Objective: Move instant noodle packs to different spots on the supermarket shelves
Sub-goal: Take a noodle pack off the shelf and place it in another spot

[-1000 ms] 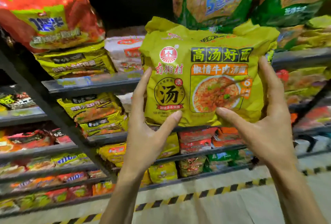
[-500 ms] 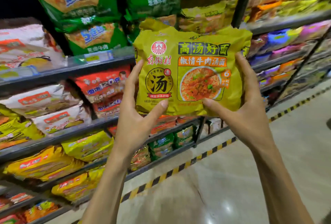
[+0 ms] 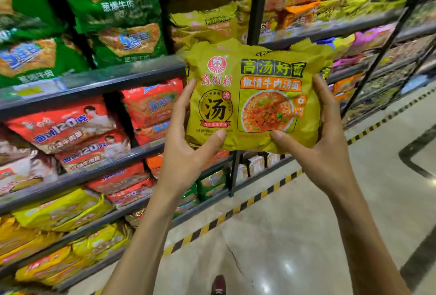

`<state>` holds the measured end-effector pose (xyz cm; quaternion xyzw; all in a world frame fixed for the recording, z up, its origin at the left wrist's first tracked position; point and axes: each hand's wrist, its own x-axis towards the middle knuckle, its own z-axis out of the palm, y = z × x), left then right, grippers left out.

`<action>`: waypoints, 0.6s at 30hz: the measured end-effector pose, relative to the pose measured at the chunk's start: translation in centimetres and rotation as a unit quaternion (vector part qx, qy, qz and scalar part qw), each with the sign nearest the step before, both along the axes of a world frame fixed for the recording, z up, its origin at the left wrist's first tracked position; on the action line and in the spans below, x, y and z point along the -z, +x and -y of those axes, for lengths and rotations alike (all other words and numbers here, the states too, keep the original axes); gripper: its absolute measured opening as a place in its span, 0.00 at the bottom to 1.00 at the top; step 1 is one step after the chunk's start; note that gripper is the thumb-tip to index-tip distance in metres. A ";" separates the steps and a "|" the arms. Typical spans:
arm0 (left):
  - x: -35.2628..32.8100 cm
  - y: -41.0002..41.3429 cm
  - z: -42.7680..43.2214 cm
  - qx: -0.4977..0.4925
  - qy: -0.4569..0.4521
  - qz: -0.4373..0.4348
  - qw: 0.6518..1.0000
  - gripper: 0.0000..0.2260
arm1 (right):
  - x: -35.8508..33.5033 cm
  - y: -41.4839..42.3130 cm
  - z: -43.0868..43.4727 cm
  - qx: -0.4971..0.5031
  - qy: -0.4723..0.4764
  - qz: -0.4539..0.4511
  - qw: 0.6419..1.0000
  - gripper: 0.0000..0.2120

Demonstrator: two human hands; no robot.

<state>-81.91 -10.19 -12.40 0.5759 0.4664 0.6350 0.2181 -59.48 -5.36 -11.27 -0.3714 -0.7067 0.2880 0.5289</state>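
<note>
1. Up and to the left of the left fingers (image 3: pixel 186 98), green five-packs (image 3: pixel 118 6) are sitting on an upper shelf (image 3: pixel 94 84). Red packs (image 3: pixel 68 129) are lying on the shelf below it.
2. The left hand (image 3: pixel 186 155) is gripping the left edge of the yellow beef soup noodle multipack (image 3: pixel 254 96), with the thumb pressing the front and the fingers wrapping behind.
3. The multipack is hanging upright in the air between both sets of fingers, in front of the shelves and resting on none. It is probably handling as light, bulky and soft, with slick film over brittle noodle blocks. Holding both side edges without squeezing suits it.
4. The right hand (image 3: pixel 328 153) is gripping the right edge in the same way.
5. Above the fingers, similar yellow packs (image 3: pixel 207 23) are waiting beside a black upright post (image 3: pixel 256 11).
</note>
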 end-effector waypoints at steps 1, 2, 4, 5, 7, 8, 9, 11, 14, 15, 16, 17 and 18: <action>0.1 0.0 -1.0 -0.002 0.002 -0.002 1.000 0.37 | 0.0 0.1 -0.9 0.000 0.003 -0.001 1.000 0.45; 0.2 0.0 -1.9 -0.005 0.005 -0.005 1.000 0.37 | 0.1 0.2 -1.8 -0.001 0.006 -0.002 1.000 0.45; 0.6 0.0 -3.9 -0.008 0.013 -0.005 1.000 0.38 | 0.1 0.4 -3.7 -0.008 0.015 -0.004 1.000 0.45; 0.7 0.0 -4.9 -0.011 0.014 -0.006 1.000 0.38 | 0.1 0.5 -4.8 -0.011 0.015 -0.003 1.000 0.45; 0.8 0.1 -7.0 -0.012 0.016 -0.005 1.000 0.37 | 0.1 0.7 -6.9 -0.014 0.013 0.008 1.000 0.46; 0.8 0.0 -8.0 -0.014 0.016 -0.004 1.000 0.38 | 0.0 0.9 -7.9 -0.014 0.012 0.015 1.000 0.47; 0.8 0.0 -9.1 -0.022 0.018 -0.003 1.000 0.38 | -0.2 1.1 -9.0 -0.017 0.010 0.019 1.000 0.47; 0.7 0.0 -11.0 -0.043 0.026 0.000 0.999 0.38 | -0.8 1.2 -11.2 -0.029 0.010 0.032 0.999 0.49; 0.9 -0.2 -13.8 -0.069 0.038 0.009 0.997 0.39 | -1.6 0.5 -14.6 -0.036 0.027 0.057 0.997 0.50; 0.9 -0.4 -14.5 -0.079 0.040 0.013 0.996 0.40 | -1.8 0.1 -15.6 -0.044 0.031 0.058 0.997 0.51; 0.7 -0.7 -15.2 -0.089 0.042 0.018 0.995 0.40 | -2.0 -0.3 -16.6 -0.054 0.033 0.054 0.997 0.51; 0.5 -1.1 -15.8 -0.097 0.043 0.022 0.994 0.40 | -2.2 -0.7 -17.6 -0.062 0.035 0.051 0.996 0.51; 0.2 -1.5 -16.5 -0.102 0.045 0.023 0.993 0.41 | -2.4 -1.0 -18.5 -0.068 0.038 0.049 0.996 0.51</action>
